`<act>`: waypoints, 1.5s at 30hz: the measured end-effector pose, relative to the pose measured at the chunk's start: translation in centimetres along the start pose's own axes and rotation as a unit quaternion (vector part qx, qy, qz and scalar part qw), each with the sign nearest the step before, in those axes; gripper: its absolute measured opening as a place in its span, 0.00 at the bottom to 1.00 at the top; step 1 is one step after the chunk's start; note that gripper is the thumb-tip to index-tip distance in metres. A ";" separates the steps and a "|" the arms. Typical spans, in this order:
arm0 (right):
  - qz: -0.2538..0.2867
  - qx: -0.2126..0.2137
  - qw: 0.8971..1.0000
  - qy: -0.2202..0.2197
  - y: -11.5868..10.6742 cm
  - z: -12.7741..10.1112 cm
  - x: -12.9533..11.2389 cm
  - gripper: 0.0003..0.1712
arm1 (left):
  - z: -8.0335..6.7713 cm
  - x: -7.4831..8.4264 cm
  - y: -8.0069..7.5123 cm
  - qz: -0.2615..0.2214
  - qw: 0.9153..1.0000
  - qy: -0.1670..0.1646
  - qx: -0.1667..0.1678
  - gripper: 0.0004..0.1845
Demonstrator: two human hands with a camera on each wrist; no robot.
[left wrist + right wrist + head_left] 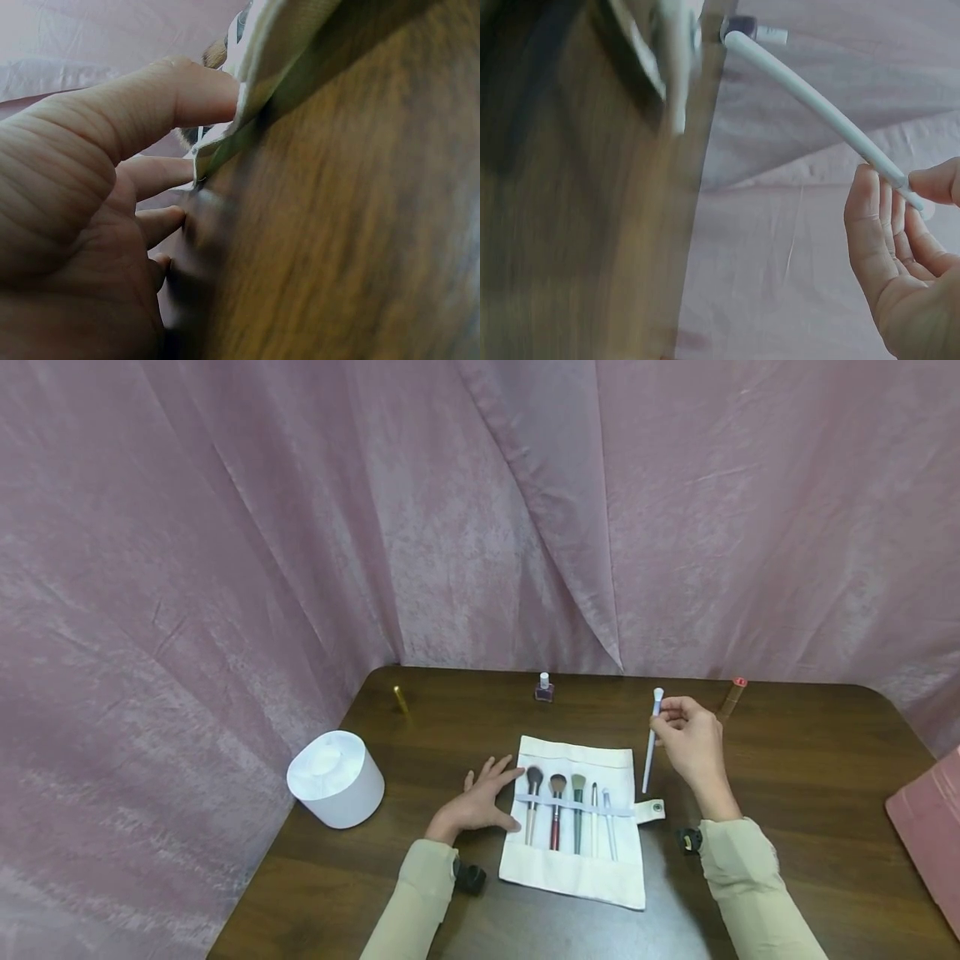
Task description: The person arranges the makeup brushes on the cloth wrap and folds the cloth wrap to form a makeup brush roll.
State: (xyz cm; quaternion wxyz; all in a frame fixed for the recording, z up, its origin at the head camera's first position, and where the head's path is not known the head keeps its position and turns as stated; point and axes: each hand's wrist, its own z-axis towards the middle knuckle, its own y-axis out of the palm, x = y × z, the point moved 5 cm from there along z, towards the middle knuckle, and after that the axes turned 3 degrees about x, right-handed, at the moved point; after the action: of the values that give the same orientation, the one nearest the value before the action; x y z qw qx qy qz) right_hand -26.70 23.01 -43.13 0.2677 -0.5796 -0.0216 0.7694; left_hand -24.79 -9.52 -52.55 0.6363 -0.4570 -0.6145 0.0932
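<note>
A white cloth brush roll point(573, 878) lies unfolded on the table. Several makeup brushes stand side by side under its elastic strap, among them a dark fluffy brush point(534, 781), a red-handled brush point(556, 827) and a green brush point(578, 810). Fingers spread, my left hand point(474, 803) rests at the roll's left edge, and in the left wrist view the thumb point(202, 96) touches the fabric edge. To the right of the roll, my right hand point(693, 745) pinches a slim pale makeup brush point(648, 756) near its bristle end, with the handle pointing down.
At the back stand a nail polish bottle point(544, 690), a small gold tube point(401, 699) and a brown tube with a red top point(733, 695). A white round container point(341, 789) sits at the left edge, a pink object point(930, 835) at the right. Pink curtains point(465, 527) hang behind the table.
</note>
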 end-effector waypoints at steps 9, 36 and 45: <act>0.016 -0.005 1.000 -0.010 2.1 -0.1 -0.2 0.10 | 0.0 0.2 -0.1 -0.003 1.000 0.001 -0.001 0.49; -0.065 -0.093 0.991 0.070 4.6 -1.6 1.7 0.12 | 0.0 0.1 0.0 -0.004 1.000 0.002 -0.004 0.48; -0.073 -0.139 0.982 0.106 4.9 -2.2 2.1 0.11 | -0.1 0.1 -0.1 -0.011 1.000 0.002 -0.005 0.48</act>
State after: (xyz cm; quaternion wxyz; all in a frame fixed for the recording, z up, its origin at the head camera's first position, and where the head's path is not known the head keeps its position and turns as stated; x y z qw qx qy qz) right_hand -26.99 19.09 -47.42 0.2401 -0.6865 -0.1422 0.6715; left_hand -24.73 -9.52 -52.37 0.6364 -0.4534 -0.6186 0.0825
